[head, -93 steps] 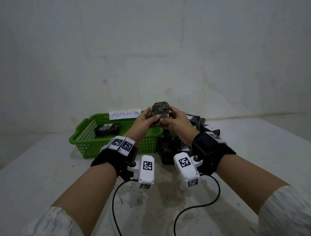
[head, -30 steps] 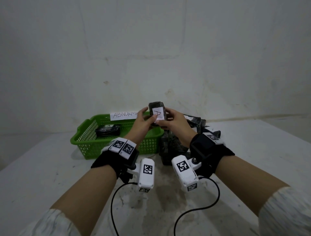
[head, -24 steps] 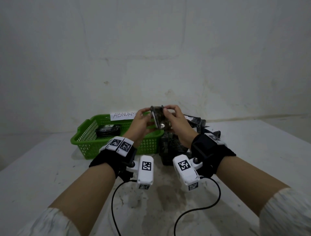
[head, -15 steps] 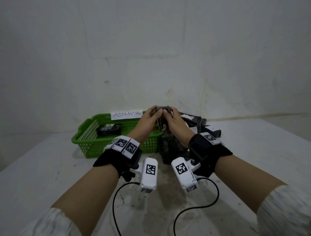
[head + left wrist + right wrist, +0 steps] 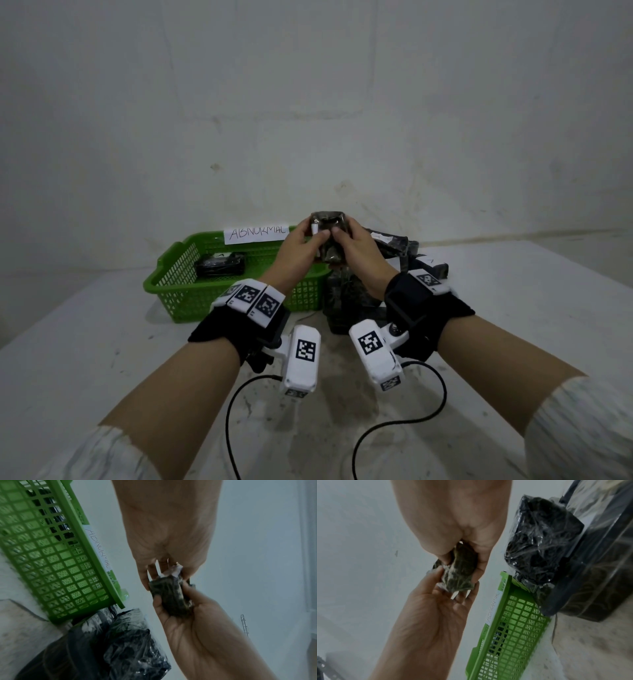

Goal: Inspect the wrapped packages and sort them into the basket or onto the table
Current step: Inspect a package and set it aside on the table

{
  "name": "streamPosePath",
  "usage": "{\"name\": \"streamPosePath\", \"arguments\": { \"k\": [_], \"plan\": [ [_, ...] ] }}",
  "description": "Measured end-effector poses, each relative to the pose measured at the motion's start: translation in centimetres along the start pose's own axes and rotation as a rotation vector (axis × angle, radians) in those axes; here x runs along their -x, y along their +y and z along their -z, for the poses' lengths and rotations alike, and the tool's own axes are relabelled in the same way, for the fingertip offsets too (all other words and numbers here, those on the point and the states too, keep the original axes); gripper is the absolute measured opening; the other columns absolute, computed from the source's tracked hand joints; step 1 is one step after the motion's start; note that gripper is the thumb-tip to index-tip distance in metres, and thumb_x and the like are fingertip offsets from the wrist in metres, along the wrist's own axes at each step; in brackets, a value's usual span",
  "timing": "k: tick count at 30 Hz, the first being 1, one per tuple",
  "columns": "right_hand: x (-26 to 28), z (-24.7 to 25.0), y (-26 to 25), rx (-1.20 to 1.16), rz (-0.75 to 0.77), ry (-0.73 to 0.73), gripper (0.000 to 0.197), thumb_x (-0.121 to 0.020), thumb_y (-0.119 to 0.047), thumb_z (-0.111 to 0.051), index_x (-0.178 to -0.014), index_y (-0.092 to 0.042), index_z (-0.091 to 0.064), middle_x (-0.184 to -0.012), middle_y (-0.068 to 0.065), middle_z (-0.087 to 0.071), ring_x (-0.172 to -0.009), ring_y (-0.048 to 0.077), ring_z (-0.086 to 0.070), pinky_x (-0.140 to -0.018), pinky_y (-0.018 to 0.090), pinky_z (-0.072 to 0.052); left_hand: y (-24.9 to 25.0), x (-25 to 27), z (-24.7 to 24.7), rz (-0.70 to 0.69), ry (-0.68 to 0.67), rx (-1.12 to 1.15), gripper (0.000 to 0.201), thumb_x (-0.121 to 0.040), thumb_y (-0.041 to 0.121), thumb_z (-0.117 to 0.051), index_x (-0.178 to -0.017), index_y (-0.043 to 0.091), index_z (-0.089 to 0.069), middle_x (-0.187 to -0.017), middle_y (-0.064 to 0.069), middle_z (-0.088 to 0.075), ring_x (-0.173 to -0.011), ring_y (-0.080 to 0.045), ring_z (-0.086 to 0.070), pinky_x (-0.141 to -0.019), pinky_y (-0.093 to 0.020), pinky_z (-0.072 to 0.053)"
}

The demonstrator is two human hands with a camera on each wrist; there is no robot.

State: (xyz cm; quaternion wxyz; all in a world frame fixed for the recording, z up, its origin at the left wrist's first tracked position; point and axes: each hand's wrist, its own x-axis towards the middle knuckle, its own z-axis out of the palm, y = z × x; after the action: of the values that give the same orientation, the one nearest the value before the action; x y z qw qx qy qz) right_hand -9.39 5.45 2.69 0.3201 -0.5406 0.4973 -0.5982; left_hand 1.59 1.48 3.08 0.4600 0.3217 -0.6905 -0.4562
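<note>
A small dark package (image 5: 328, 240) wrapped in clear film is held up between both hands, above the right end of the green basket (image 5: 178, 274). My left hand (image 5: 313, 233) pinches its left side, where a sliver of white label shows. My right hand (image 5: 342, 230) grips its right side, thumb on the near face. In the left wrist view the package (image 5: 169, 595) sits between the left fingertips (image 5: 145, 580) and the cupped right hand (image 5: 192, 615). In the right wrist view the right fingers wrap the package (image 5: 460, 573), and the left hand's (image 5: 436, 608) fingers touch it from below.
One dark package (image 5: 221, 263) lies inside the basket, whose back rim carries a paper sign (image 5: 255, 234) reading ABNORMAL. A pile of wrapped packages (image 5: 394, 250) and a dark stack (image 5: 346, 301) stand right of the basket. The white table (image 5: 513, 308) meets the wall behind.
The package has been turned over in both hands: its white label with an A faced me a second ago, and a dark face shows now. Both hands stayed over the basket's right end.
</note>
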Motion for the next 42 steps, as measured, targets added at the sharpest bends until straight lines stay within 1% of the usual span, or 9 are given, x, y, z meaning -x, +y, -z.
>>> {"name": "streamPosePath", "arguments": {
  "k": [4, 9, 16, 19, 24, 29, 33, 37, 42],
  "plan": [
    [0.4, 0.0, -0.4, -0.055, -0.025, -0.094, 0.033, -0.099, -0.004, -0.044, -0.125, -0.024, -0.048, -0.114, 0.001, -0.059, -0.096, 0.012, -0.062, -0.076, 0.023, -0.056, -0.8, -0.3, 0.4, 0.023, 0.075, 0.014, 0.032, -0.099, 0.012, -0.043, -0.130, 0.008, -0.052, -0.121, -0.015, -0.062, -0.112, -0.029, -0.060, -0.098, -0.045, -0.048],
    [0.5, 0.3, -0.1, -0.052, -0.020, -0.088, 0.043, -0.098, -0.001, -0.046, -0.137, -0.017, -0.044, -0.121, 0.002, -0.058, -0.108, 0.019, -0.060, -0.085, 0.026, -0.053, -0.8, 0.0, 0.8, 0.072, -0.031, 0.116, 0.035, -0.097, 0.009, -0.048, -0.132, 0.010, -0.050, -0.123, -0.012, -0.061, -0.108, -0.024, -0.061, -0.086, -0.034, -0.054],
    [0.0, 0.0, -0.1, -0.197, -0.071, -0.015, 0.042, -0.103, -0.028, -0.041, -0.144, -0.018, -0.040, -0.131, 0.001, -0.053, -0.110, 0.013, -0.057, -0.074, 0.027, -0.050, -1.4, -0.7, 1.2, 0.035, 0.190, 0.198, 0.033, -0.093, 0.005, -0.053, -0.117, 0.014, -0.032, -0.108, -0.012, -0.051, -0.088, -0.018, -0.059, -0.067, -0.026, -0.058],
    [-0.4, 0.5, 0.2, -0.197, -0.040, 0.066, 0.033, -0.102, -0.010, -0.041, -0.135, -0.013, -0.046, -0.111, 0.003, -0.059, -0.088, 0.007, -0.060, -0.067, 0.023, -0.048, -1.9, -1.2, 1.6, 0.036, 0.195, 0.046, 0.019, -0.091, 0.003, -0.054, -0.107, 0.011, -0.046, -0.096, -0.011, -0.048, -0.076, -0.014, -0.054, -0.061, -0.023, -0.050],
    [-0.3, 0.9, 0.4, -0.116, 0.014, 0.072, 0.038, -0.090, 0.000, -0.062, -0.124, -0.009, -0.051, -0.088, -0.001, -0.053, -0.078, 0.010, -0.056, -0.055, 0.013, -0.047, -1.1, -0.5, 1.2, 0.144, 0.055, 0.285, 0.028, -0.102, 0.017, -0.031, -0.099, 0.010, -0.057, -0.096, -0.009, -0.062, -0.096, -0.027, -0.059, -0.077, -0.036, -0.054],
    [-0.5, 0.4, 0.6, 0.117, 0.035, 0.110, 0.061, -0.078, -0.017, -0.079, -0.128, -0.015, -0.044, -0.090, 0.000, -0.038, -0.074, 0.010, -0.042, -0.064, 0.020, -0.039, -1.4, -0.2, 0.7, 0.116, -0.001, 0.235, 0.035, -0.099, 0.028, -0.043, -0.128, 0.007, -0.048, -0.114, -0.010, -0.060, -0.103, -0.023, -0.061, -0.073, -0.028, -0.052],
    [-0.5, 0.0, 0.9, 0.149, -0.002, 0.073, 0.053, -0.088, -0.037, -0.066, -0.134, -0.021, -0.047, -0.125, 0.007, -0.038, -0.113, 0.019, -0.048, -0.095, 0.031, -0.048, -1.3, -0.3, 0.4, 0.108, -0.012, 0.311, 0.027, -0.102, 0.021, -0.037, -0.122, 0.015, -0.052, -0.111, -0.007, -0.063, -0.099, -0.018, -0.062, -0.080, -0.031, -0.052],
    [-0.7, -0.1, 0.8, 0.054, -0.028, 0.023, 0.046, -0.100, -0.037, -0.046, -0.138, -0.012, -0.047, -0.129, 0.002, -0.055, -0.113, 0.013, -0.055, -0.089, 0.024, -0.047, -1.1, -0.1, 0.5, 0.085, -0.043, 0.262, 0.027, -0.101, 0.022, -0.038, -0.123, 0.021, -0.054, -0.113, -0.002, -0.063, -0.102, -0.012, -0.060, -0.086, -0.031, -0.051],
    [-1.4, 0.1, 1.0, 0.119, 0.029, 0.116, 0.036, -0.097, -0.029, -0.054, -0.124, -0.005, -0.058, -0.116, 0.013, -0.065, -0.101, 0.022, -0.064, -0.083, 0.029, -0.053, -1.0, 0.1, 1.1, 0.124, -0.091, 0.258, 0.031, -0.098, 0.013, -0.043, -0.128, 0.015, -0.053, -0.118, -0.009, -0.060, -0.110, -0.022, -0.056, -0.093, -0.039, -0.047]
  ]
}}
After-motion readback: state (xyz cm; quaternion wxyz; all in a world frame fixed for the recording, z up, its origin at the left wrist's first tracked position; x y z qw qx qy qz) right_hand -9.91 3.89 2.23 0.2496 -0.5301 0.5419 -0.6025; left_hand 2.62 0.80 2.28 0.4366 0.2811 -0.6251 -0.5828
